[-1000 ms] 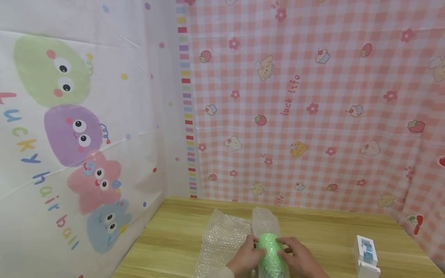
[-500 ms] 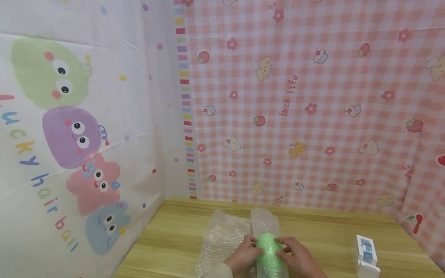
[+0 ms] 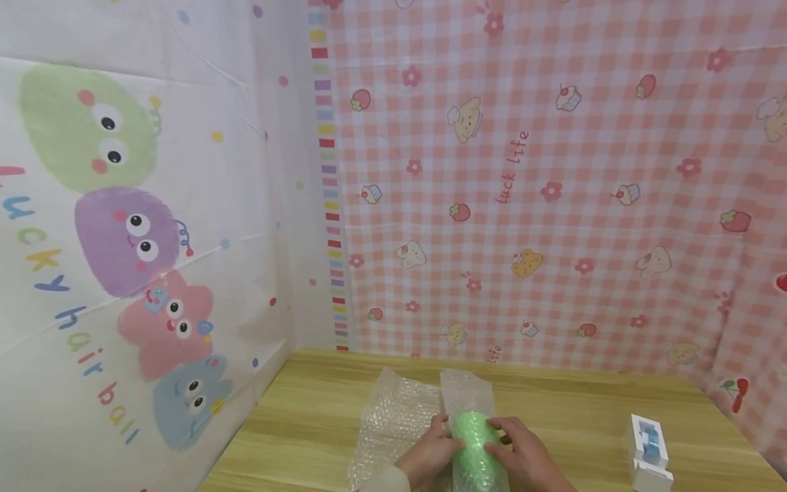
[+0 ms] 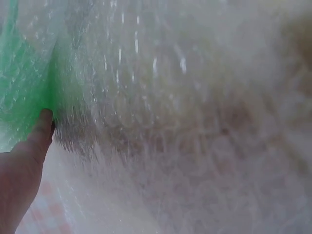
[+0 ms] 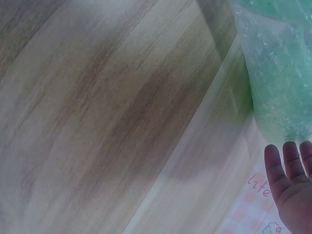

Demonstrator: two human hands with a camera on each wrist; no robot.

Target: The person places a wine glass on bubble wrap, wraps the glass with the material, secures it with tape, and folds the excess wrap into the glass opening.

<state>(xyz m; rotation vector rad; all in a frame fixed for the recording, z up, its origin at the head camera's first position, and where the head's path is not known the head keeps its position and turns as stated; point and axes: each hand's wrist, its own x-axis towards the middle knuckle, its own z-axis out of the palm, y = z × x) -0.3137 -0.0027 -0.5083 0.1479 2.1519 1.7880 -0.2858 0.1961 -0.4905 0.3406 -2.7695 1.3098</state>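
A bright green cylinder [image 3: 475, 444] lies at the front of the table, wrapped in clear bubble wrap [image 3: 399, 424] that extends past its far end and spreads out flat to its left. My left hand [image 3: 427, 454] holds its left side, thumb toward the top. From the right, my right hand [image 3: 530, 459] grips it with thumb and fingers. In the left wrist view, a finger [image 4: 41, 129] meets the green part, and bubble wrap fills most of the picture. Fingertips [image 5: 289, 148] reach the wrapped cylinder [image 5: 282, 78] in the right wrist view.
On the right of the wooden table [image 3: 572, 410] stands a small white holder [image 3: 639, 471] with a blue roll [image 3: 650, 443] in it. A pink checked cloth [image 3: 553, 225] hangs behind the table, and a white printed cloth [image 3: 246, 205] hangs at the left.
The wrapped cylinder and both hands have shifted very slightly left. The bubble wrap beyond its far end has also moved a little left. Both hands keep their hold.
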